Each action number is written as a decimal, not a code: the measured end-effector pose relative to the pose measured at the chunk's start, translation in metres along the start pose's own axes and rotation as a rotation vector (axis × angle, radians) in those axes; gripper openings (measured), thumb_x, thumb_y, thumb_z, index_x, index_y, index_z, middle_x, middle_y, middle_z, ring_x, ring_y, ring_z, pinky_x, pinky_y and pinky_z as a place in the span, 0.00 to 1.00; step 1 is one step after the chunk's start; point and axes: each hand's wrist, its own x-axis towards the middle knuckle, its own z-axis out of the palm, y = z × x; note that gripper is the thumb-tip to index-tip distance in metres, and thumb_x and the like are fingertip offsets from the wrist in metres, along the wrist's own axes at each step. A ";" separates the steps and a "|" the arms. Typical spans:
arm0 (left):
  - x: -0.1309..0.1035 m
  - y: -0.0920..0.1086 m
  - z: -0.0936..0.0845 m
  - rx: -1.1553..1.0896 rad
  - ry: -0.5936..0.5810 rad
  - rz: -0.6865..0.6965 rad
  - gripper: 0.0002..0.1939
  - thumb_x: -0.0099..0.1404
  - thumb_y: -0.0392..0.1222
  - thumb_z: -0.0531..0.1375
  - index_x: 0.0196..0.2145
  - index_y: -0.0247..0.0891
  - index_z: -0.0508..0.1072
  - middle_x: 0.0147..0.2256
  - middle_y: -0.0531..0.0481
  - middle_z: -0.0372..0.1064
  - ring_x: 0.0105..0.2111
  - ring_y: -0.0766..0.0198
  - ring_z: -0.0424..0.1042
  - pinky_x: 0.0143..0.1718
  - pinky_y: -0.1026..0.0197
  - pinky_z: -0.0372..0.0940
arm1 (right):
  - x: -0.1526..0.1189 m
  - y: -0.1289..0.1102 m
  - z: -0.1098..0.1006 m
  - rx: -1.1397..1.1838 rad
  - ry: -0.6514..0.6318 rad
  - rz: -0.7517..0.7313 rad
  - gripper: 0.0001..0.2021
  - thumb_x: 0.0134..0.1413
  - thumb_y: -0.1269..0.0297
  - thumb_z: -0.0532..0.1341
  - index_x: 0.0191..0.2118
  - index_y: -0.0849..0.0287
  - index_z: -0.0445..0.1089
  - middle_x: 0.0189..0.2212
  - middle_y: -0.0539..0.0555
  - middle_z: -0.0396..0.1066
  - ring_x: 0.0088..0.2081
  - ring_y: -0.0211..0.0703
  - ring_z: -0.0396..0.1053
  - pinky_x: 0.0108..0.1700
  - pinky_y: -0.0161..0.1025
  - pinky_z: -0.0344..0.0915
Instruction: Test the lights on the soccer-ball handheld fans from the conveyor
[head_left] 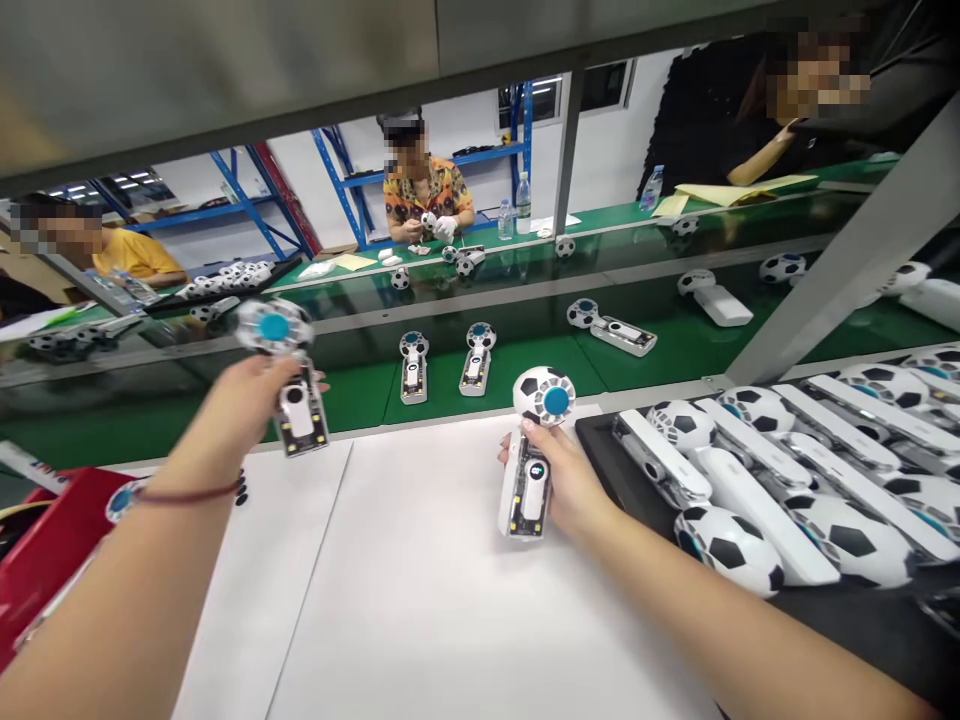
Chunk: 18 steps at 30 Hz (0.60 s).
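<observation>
My left hand (244, 400) grips a soccer-ball handheld fan (301, 415) at its neck, above the near edge of the green conveyor; its ball head is blurred. Closed around a second soccer-ball handheld fan (525, 500) is my right hand (566, 470), over the white table. That fan stands nearly upright, its small round display lit and its blue centre facing me. Between the hands, two more fans, one on the left (413, 368) and one on the right (477, 360), lie on the conveyor. Another fan (622, 335) lies farther right.
A black tray (600, 450) full of soccer-ball fans stands at my right. At my left is a red bin (56, 550). A slanted metal post (840, 240) rises at the right. Across the conveyor (352, 385) sit several people, one (427, 190) handling a ball part.
</observation>
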 end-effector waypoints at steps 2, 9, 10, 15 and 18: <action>0.037 -0.010 0.026 0.046 -0.100 -0.054 0.16 0.66 0.44 0.49 0.39 0.25 0.66 0.31 0.45 0.72 0.32 0.63 0.72 0.34 0.58 0.67 | -0.001 0.000 0.000 -0.006 -0.009 0.007 0.14 0.43 0.57 0.65 0.33 0.58 0.62 0.24 0.48 0.70 0.27 0.38 0.70 0.28 0.32 0.64; 0.094 0.016 0.102 0.384 -0.035 0.074 0.14 0.61 0.41 0.56 0.43 0.31 0.67 0.49 0.40 0.63 0.52 0.54 0.59 0.54 0.44 0.52 | 0.004 -0.002 0.000 0.041 0.026 0.050 0.21 0.41 0.49 0.64 0.37 0.57 0.62 0.23 0.48 0.71 0.27 0.41 0.71 0.25 0.32 0.62; 0.092 0.025 0.121 0.398 -0.080 0.127 0.14 0.61 0.42 0.57 0.43 0.32 0.68 0.50 0.41 0.62 0.54 0.54 0.57 0.55 0.45 0.50 | 0.004 -0.002 0.000 0.060 0.048 0.073 0.22 0.41 0.46 0.63 0.37 0.57 0.63 0.23 0.49 0.71 0.26 0.42 0.71 0.24 0.32 0.61; 0.074 0.053 0.230 0.390 -0.383 0.146 0.14 0.59 0.47 0.59 0.35 0.32 0.71 0.42 0.44 0.69 0.45 0.58 0.66 0.48 0.49 0.59 | 0.005 -0.001 -0.001 0.116 0.093 0.062 0.26 0.41 0.40 0.59 0.36 0.60 0.65 0.21 0.52 0.71 0.25 0.43 0.71 0.25 0.33 0.62; 0.066 0.054 0.270 0.318 -0.480 0.036 0.13 0.61 0.47 0.57 0.35 0.32 0.70 0.36 0.47 0.69 0.38 0.61 0.69 0.42 0.52 0.64 | 0.006 0.001 -0.002 0.141 0.045 -0.013 0.25 0.39 0.43 0.62 0.35 0.61 0.66 0.22 0.52 0.72 0.27 0.43 0.71 0.27 0.34 0.64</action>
